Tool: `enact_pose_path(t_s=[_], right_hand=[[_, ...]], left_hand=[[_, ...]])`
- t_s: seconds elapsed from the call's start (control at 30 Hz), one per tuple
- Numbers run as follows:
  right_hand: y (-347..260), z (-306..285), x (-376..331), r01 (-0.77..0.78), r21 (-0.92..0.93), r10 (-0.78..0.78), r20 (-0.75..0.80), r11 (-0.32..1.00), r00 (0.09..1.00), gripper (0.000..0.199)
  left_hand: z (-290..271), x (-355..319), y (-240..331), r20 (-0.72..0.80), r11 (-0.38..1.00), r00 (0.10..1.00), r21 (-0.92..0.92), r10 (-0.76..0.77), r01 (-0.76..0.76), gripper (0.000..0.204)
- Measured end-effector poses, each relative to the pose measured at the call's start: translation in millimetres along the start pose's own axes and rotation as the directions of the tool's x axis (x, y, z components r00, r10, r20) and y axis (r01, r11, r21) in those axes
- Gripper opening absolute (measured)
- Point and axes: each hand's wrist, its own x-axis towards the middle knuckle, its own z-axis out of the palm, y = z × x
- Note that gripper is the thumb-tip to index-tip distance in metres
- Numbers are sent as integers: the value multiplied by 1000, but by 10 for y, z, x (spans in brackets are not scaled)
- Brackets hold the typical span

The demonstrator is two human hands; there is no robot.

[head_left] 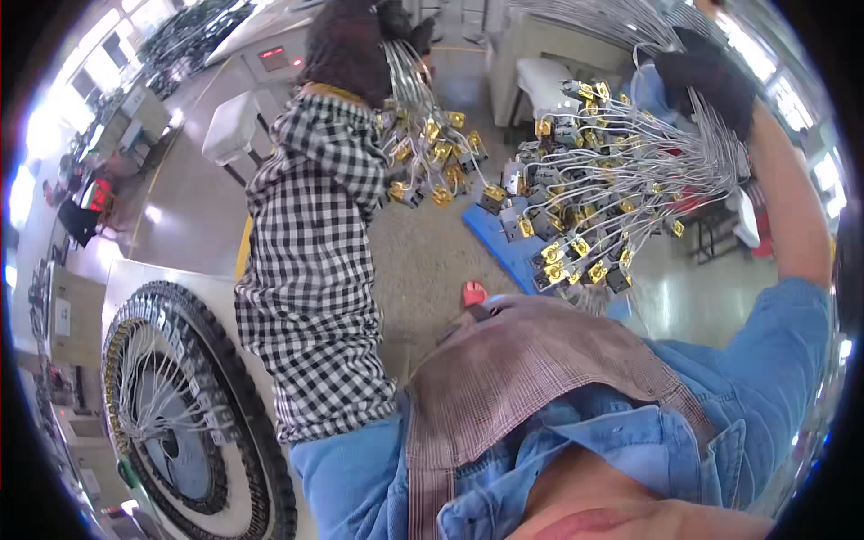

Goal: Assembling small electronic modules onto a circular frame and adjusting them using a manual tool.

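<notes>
My left hand (355, 49), in a dark glove below a black-and-white checked sleeve, is raised at the top. Its fingers are closed round a small bundle of grey wires (414, 76), whose brass-coloured terminals and dark blocks dangle below. At the upper right my right hand (715, 85), also gloved, grips a much larger wire bundle (711, 153). From that bundle many wires fan leftward, ending in grey-black switch-like blocks with brass terminals (553, 261). The fingertips of both hands are partly hidden.
To the lower left, a round rack (238, 360) carries wires and parts around its rim on a pale table. A blue board (508, 247) lies under the hanging blocks. A white stool (232, 126) stands at the left. More long wires (612, 22) stretch across the top right.
</notes>
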Motion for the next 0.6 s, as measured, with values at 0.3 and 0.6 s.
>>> enact_pose_path(t_s=[0.3,0.6], right_hand=[[-952,144,1280,-276,-64,281,79,959,957,25],[-1254,389,1473,140,-288,-173,-89,947,981,36]], left_hand=[[-187,314,201,-98,960,974,217,203,-178,12],[-365,179,398,-241,968,947,187,213,-171,32]])
